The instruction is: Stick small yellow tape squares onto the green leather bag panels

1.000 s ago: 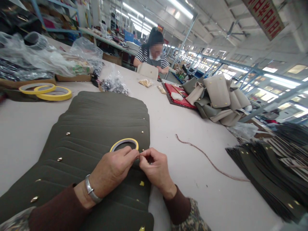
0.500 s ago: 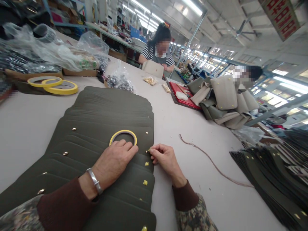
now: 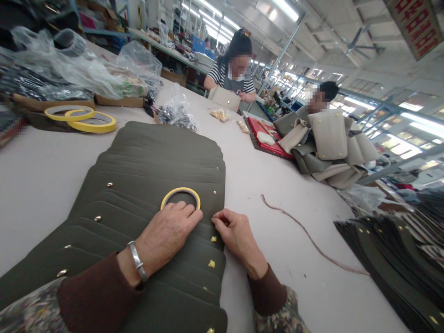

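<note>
Tape roll (image 3: 180, 199) lay just beyond the flat, open left hand (image 3: 169, 233), fingertips touching. The curled right hand (image 3: 236, 233) pressed the olive panel (image 3: 156, 157) edge, its grip unclear.

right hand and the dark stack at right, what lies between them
A thin brown cord on the table lies between the right hand and the dark stack, per the head view.

The left hand (image 3: 169, 231) lies flat on fanned olive panels (image 3: 152, 157), fingertips touching a yellow tape roll (image 3: 180, 198) just beyond. Beside it, the right hand (image 3: 237, 233) pinches at a panel's edge near 2 yellow tape bits (image 3: 211, 263).
</note>
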A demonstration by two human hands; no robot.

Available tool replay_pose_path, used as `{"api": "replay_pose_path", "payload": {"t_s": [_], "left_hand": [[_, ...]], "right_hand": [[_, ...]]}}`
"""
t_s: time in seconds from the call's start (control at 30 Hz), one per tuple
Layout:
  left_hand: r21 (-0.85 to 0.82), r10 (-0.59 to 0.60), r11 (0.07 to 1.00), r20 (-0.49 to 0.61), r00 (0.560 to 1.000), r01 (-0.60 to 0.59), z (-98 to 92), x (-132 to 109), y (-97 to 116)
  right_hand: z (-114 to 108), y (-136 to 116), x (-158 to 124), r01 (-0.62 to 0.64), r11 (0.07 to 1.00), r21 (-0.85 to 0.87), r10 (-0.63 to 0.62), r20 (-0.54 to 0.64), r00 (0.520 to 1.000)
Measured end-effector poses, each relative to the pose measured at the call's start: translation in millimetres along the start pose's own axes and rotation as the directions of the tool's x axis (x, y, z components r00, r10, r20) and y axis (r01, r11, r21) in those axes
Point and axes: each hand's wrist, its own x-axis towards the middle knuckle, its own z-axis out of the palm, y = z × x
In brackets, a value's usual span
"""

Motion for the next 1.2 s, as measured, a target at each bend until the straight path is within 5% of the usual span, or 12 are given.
{"api": "replay_pose_path", "payload": {"t_s": [0.17, 0.27, 0.53, 0.9, 1.03, 1.2], "left_hand": [[0.013, 0.011, 1.000, -0.028, 1.000, -0.011, 4.0, -1.3, -1.9], [0.011, 0.015, 1.000, -0.039, 0.999, -0.015, 3.9, -1.3, -2.5], [-0.002, 0.036, 0.999, -0.076, 0.996, -0.037, 4.0, -1.3, -1.7], [-0.158, 0.075, 0.982, -0.181, 0.981, -0.104, 3.0, -4.5, -12.1], [-0.199, 0.105, 0.965, -0.296, 0.949, -0.168, 9.5, -5.6, -12.7], [-0.204, 0.082, 0.968, -0.300, 0.950, -0.148, 10.3, -6.2, -7.4]], "right_hand": [[-4.5, 6.8, -7.4, -0.085, 0.995, 0.049, 0.088, -0.050, 0.995], [-3.4, 9.4, -15.5, -0.032, 0.998, 0.060, 0.034, -0.029, 0.999], [11.2, -1.1, -9.1, -0.008, 0.985, -0.171, -0.014, -0.129, 0.992], [-8.4, -4.9, -13.4, -0.017, 0.997, -0.069, 0.028, 0.165, 0.986], [-6.4, -5.3, -14.6, 0.071, 0.991, 0.112, -0.069, -0.020, 0.997], [0.1, -13.5, -14.3, 0.358, 0.918, 0.168, -0.336, -0.147, 0.930]]}}
